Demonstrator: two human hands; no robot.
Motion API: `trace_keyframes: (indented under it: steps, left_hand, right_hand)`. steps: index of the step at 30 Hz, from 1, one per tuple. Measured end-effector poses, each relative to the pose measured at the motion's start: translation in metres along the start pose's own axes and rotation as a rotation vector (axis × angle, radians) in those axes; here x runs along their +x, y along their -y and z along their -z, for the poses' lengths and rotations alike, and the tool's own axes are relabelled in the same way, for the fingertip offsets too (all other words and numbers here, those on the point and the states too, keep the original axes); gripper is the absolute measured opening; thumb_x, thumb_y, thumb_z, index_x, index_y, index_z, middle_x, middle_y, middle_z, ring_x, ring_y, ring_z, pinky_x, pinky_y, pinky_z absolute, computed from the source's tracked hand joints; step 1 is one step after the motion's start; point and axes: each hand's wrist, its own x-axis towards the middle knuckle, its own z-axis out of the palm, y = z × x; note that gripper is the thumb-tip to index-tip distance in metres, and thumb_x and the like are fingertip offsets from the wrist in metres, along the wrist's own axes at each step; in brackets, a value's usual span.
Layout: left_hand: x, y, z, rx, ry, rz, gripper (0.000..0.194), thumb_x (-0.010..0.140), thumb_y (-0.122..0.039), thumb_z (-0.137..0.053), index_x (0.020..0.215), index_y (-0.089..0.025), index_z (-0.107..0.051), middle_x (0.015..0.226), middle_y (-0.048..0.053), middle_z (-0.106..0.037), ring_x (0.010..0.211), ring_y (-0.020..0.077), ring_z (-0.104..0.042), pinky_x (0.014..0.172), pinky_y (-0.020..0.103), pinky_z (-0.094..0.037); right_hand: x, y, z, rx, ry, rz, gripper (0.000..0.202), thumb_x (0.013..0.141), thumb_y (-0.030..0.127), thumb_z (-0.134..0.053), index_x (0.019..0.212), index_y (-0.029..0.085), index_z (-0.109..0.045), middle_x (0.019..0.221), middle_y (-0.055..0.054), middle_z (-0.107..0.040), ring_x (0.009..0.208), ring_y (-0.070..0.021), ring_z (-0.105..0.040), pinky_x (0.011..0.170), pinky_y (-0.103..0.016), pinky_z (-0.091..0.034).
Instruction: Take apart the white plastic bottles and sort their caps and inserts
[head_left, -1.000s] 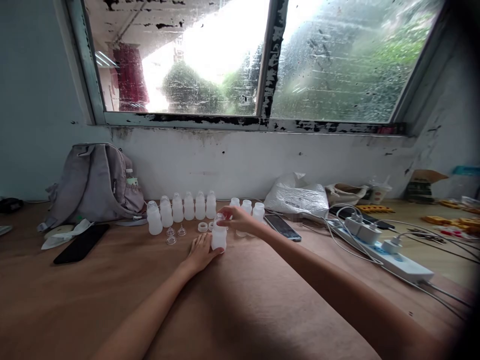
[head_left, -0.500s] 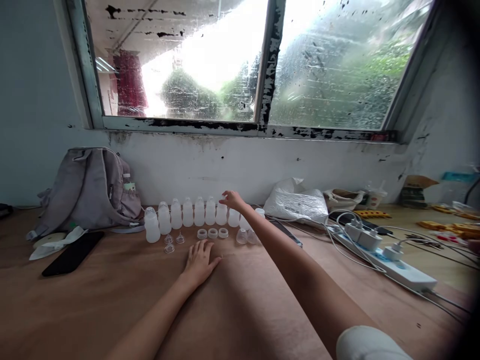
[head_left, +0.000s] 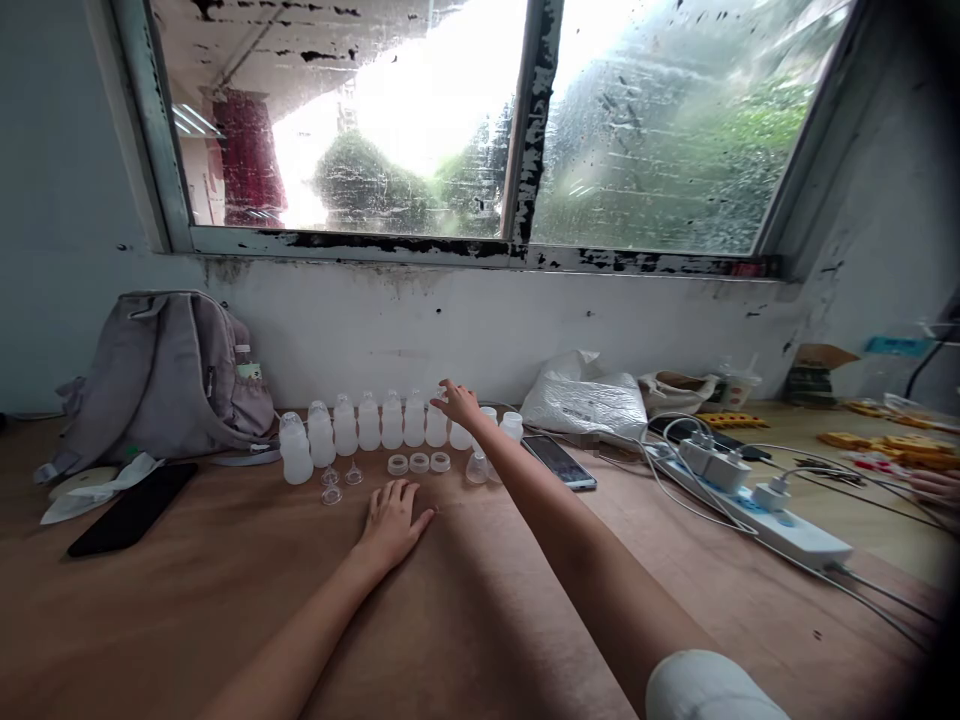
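Several frosted baby bottles [head_left: 345,428] stand upright in a row by the wall, many under clear dome caps. My right hand [head_left: 459,404] reaches over the row, its thumb and fingers closed around the cap at the top of one bottle [head_left: 436,430]. Flat on the table with fingers spread lies my left hand [head_left: 391,522], holding nothing. Just beyond it are three clear bottle nipples [head_left: 331,495] and three white collar rings [head_left: 418,462]. Clear dome caps [head_left: 476,468] sit to the right, partly hidden by my right forearm, which also covers some bottles.
A grey backpack [head_left: 165,375] and a black phone [head_left: 133,510] lie left. On the right are another phone [head_left: 561,462], a silver plastic bag [head_left: 589,400], a power strip [head_left: 795,535] with cables, and yellow parts [head_left: 881,445]. Another person's hand [head_left: 937,485] shows at the right edge.
The view has shifted slightly, moving everything a little left in the picture. My right hand stays at the same bottle's top, and my left hand still lies flat.
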Motion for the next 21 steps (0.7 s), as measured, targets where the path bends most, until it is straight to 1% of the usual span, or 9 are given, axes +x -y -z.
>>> trace_keyframes:
  steps: [4, 6, 8, 9, 11, 13, 14, 16, 21]
  left_hand:
    - [0.000, -0.001, 0.000, 0.009, 0.003, -0.001, 0.044, 0.081, -0.045, -0.036, 0.113, -0.016, -0.047, 0.115, 0.011, -0.049, 0.109, 0.0255, -0.040, 0.092, 0.041, -0.028]
    - [0.000, -0.001, 0.000, 0.013, 0.006, 0.001, 0.044, 0.082, -0.044, -0.036, 0.114, -0.016, -0.047, 0.115, 0.011, -0.049, 0.109, 0.0256, -0.041, 0.092, 0.041, -0.029]
    - [0.000, 0.000, -0.002, 0.010, 0.017, -0.005, 0.044, 0.082, -0.044, -0.034, 0.114, -0.016, -0.046, 0.117, 0.011, -0.048, 0.110, 0.0255, -0.041, 0.092, 0.041, -0.030]
    - [0.001, 0.001, -0.002, 0.006, 0.024, -0.013, 0.044, 0.083, -0.044, -0.034, 0.115, -0.016, -0.045, 0.118, 0.012, -0.048, 0.110, 0.0255, -0.041, 0.092, 0.041, -0.030]
    - [0.002, 0.003, -0.004, -0.004, 0.040, -0.033, 0.045, 0.083, -0.044, -0.033, 0.116, -0.015, -0.045, 0.120, 0.012, -0.048, 0.111, 0.0256, -0.041, 0.093, 0.040, -0.031]
    - [0.004, 0.005, -0.004, -0.006, 0.055, -0.057, 0.046, 0.083, -0.043, -0.033, 0.116, -0.014, -0.045, 0.120, 0.013, -0.048, 0.110, 0.0258, -0.042, 0.093, 0.040, -0.031]
    - [0.005, 0.007, -0.003, -0.004, 0.063, -0.072, 0.045, 0.083, -0.043, -0.033, 0.115, -0.014, -0.046, 0.119, 0.013, -0.049, 0.110, 0.0257, -0.043, 0.092, 0.040, -0.032]
    - [0.007, 0.010, 0.000, -0.006, 0.080, -0.117, 0.043, 0.083, -0.042, -0.034, 0.114, -0.016, -0.048, 0.117, 0.011, -0.051, 0.109, 0.0250, -0.044, 0.092, 0.040, -0.033]
    - [0.009, 0.020, 0.009, -0.052, 0.116, -0.228, 0.039, 0.083, -0.042, -0.036, 0.114, -0.023, -0.049, 0.117, 0.006, -0.052, 0.108, 0.0221, -0.044, 0.092, 0.037, -0.035]
  right_hand:
    - [-0.012, 0.007, 0.007, -0.015, -0.060, 0.043, 0.044, 0.081, 0.039, -0.046, 0.118, 0.017, -0.041, 0.108, -0.014, -0.055, 0.105, -0.0275, -0.043, 0.085, -0.041, -0.029]
    - [-0.027, 0.013, 0.010, -0.015, -0.101, 0.079, 0.042, 0.084, 0.036, -0.042, 0.121, 0.015, -0.039, 0.113, -0.015, -0.051, 0.108, -0.0269, -0.040, 0.087, -0.040, -0.028]
    - [-0.050, 0.020, 0.009, -0.011, -0.117, 0.163, 0.035, 0.086, 0.031, -0.038, 0.119, 0.016, -0.040, 0.113, -0.013, -0.050, 0.108, -0.0232, -0.040, 0.088, -0.036, -0.029]
    - [-0.065, 0.022, 0.006, -0.007, -0.106, 0.243, 0.031, 0.087, 0.029, -0.037, 0.115, 0.018, -0.043, 0.111, -0.011, -0.051, 0.105, -0.0207, -0.042, 0.088, -0.034, -0.030]
    - [-0.098, 0.024, -0.002, -0.017, -0.030, 0.582, 0.024, 0.086, 0.023, -0.038, 0.106, 0.016, -0.049, 0.102, -0.010, -0.054, 0.096, -0.0194, -0.046, 0.083, -0.032, -0.035]
    - [-0.129, 0.022, -0.012, -0.038, 0.037, 0.767, 0.021, 0.084, 0.022, -0.040, 0.101, 0.016, -0.050, 0.101, -0.010, -0.053, 0.093, -0.0193, -0.047, 0.080, -0.032, -0.037]
    - [-0.142, 0.020, -0.016, -0.043, 0.051, 0.785, 0.023, 0.082, 0.022, -0.043, 0.103, 0.015, -0.049, 0.102, -0.010, -0.053, 0.093, -0.0199, -0.046, 0.079, -0.032, -0.038]
    - [-0.160, 0.014, -0.022, -0.022, 0.069, 0.741, 0.025, 0.082, 0.019, -0.042, 0.106, 0.014, -0.047, 0.098, -0.010, -0.053, 0.090, -0.0190, -0.047, 0.077, -0.031, -0.039]
    - [-0.168, 0.004, -0.024, 0.058, 0.105, 0.589, 0.019, 0.084, 0.019, -0.038, 0.097, 0.016, -0.051, 0.089, -0.008, -0.055, 0.084, -0.0180, -0.049, 0.076, -0.031, -0.040]
